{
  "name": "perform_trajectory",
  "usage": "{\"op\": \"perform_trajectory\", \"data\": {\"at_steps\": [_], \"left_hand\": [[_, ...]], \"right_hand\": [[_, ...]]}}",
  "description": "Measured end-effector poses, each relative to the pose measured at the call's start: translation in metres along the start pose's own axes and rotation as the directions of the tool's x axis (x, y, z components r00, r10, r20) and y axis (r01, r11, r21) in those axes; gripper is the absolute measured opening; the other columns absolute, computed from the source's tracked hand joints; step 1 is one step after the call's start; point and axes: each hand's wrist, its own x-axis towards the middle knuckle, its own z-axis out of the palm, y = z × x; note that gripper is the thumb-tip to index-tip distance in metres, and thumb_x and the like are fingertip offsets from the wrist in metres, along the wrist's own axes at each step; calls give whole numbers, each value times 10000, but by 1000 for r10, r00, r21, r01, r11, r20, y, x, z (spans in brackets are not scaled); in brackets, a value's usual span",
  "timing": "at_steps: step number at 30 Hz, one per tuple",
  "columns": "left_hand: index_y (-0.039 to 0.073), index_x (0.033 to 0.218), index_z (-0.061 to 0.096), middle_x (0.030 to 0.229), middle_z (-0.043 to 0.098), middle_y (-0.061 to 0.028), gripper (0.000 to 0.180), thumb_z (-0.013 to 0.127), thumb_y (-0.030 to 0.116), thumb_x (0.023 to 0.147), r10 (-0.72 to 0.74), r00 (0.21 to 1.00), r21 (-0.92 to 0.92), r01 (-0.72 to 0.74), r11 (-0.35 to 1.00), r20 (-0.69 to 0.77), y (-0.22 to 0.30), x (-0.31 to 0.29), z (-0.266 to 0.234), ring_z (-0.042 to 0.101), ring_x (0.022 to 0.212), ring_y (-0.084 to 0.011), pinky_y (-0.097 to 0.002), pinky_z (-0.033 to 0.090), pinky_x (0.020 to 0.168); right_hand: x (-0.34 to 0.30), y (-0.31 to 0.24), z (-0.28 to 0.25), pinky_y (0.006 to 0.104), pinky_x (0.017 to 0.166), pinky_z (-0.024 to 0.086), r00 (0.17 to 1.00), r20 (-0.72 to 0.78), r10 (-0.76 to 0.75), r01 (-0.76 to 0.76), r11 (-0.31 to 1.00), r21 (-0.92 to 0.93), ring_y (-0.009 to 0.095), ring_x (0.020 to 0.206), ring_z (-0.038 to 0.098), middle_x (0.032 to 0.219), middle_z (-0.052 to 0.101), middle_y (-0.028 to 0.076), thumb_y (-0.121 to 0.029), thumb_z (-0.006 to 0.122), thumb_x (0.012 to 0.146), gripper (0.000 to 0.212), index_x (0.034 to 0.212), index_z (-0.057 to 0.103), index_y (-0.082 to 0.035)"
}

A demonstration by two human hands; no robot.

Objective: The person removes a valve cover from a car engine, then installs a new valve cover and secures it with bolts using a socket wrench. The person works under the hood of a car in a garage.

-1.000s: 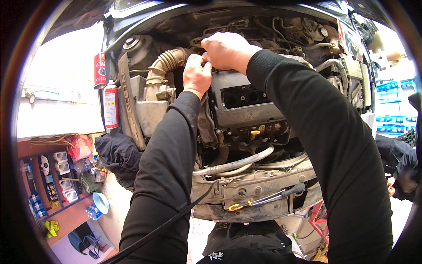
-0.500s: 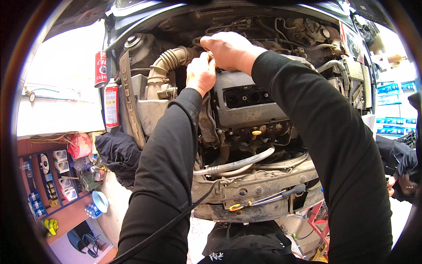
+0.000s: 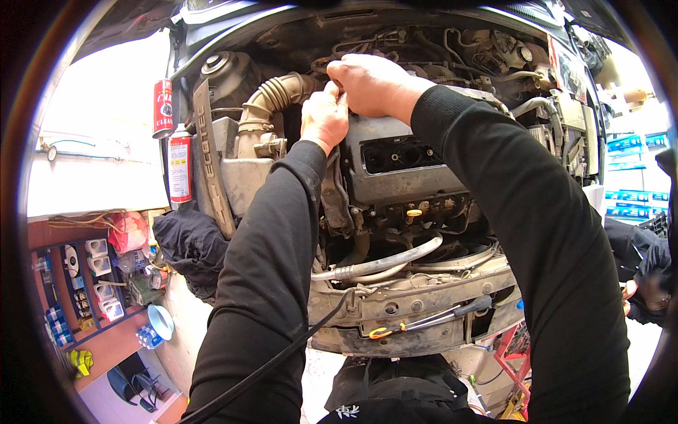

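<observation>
Both my hands are together over the back left corner of the dusty grey engine cover [image 3: 409,180] in an open car engine bay. My left hand [image 3: 324,120] is closed, its fingertips pinched and pointing up. Just above and to its right, my right hand [image 3: 371,83] is curled closed, fingers bent down toward the left ones. What they grip, if anything, is hidden by the fingers. Left of my hands runs a ribbed air intake hose [image 3: 272,99]. An orange dipstick handle [image 3: 414,213] stands in front of the cover.
Two spray cans, one red [image 3: 163,109] and one red and white [image 3: 180,168], stand at the left fender. Pliers with orange grips [image 3: 381,332] and a black-handled tool lie on the front crossmember [image 3: 417,305]. A dark cloth [image 3: 191,244] hangs at left. Another person [image 3: 639,268] is at far right.
My right hand has shifted slightly right and down, still closed beside the left. My left hand is almost where it was.
</observation>
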Motion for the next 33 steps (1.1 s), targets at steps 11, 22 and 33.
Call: {"op": "perform_trajectory", "data": {"at_steps": [11,22,33], "left_hand": [[114,1263,727,1051,817,-256,231,668,289,1125,-15,1000,-116,13,993,-12,5,-1,-3,776,1019,-496,-590,600,931],[127,1288,715,1053,817,-247,238,650,296,1134,-17,1000,-97,17,995,2,5,-1,-4,769,1011,-506,-594,596,932],[115,1269,711,1072,818,-241,243,654,312,1137,-43,999,-108,44,993,7,3,-1,-1,767,1038,-494,-590,589,941]], "right_hand": [[-1,0,-2,462,957,664,994,45,99,-101,993,58,383,1099,830,1142,849,197,-187,831,951,306,1232,816,-65],[-7,4,6,469,974,662,993,-117,22,-16,998,53,370,1094,830,1126,848,184,-165,819,938,272,1193,828,-72],[-6,9,3,475,951,658,999,-14,-38,38,998,43,387,1075,823,1106,840,192,-142,817,917,221,1124,813,-66]]}}
